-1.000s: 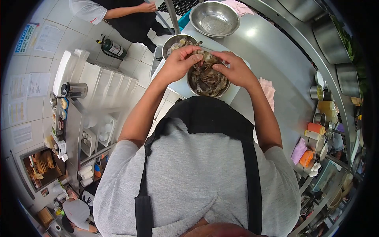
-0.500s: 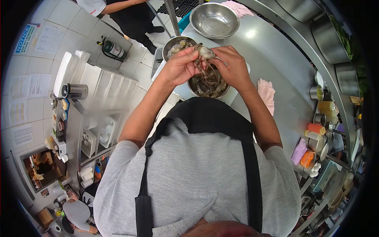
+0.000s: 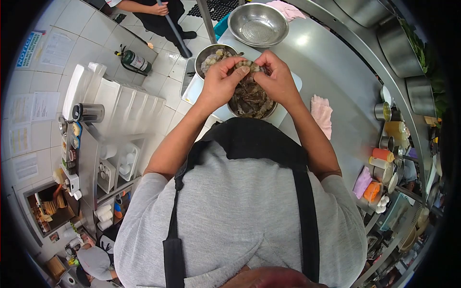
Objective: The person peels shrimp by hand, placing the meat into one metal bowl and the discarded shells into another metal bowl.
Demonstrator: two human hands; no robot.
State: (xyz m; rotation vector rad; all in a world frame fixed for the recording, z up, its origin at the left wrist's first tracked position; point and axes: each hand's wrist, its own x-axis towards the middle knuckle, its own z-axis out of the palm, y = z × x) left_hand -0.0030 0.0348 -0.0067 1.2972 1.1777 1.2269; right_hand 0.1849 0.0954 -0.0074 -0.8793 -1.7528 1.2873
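My left hand (image 3: 221,82) and my right hand (image 3: 278,80) pinch a raw grey shrimp (image 3: 247,65) between their fingertips. Part of it is hidden by the thumbs and fingers. Just below the hands is a metal bowl (image 3: 274,112) holding dark whole shrimp (image 3: 252,100). Beyond my left hand stands another metal bowl (image 3: 200,62), which contains paler shrimp pieces (image 3: 213,56).
A large metal bowl (image 3: 258,25) sits at the far side of the steel counter (image 3: 341,86). A pink cloth (image 3: 321,115) lies to the right. Across the floor, a person (image 3: 161,19) grips a long handle. White containers (image 3: 126,105) line the left.
Both hands have turned palms-down around the shrimp, and the dangling legs and shell no longer show. The other person's arm and long handle have swung into view at the top left.
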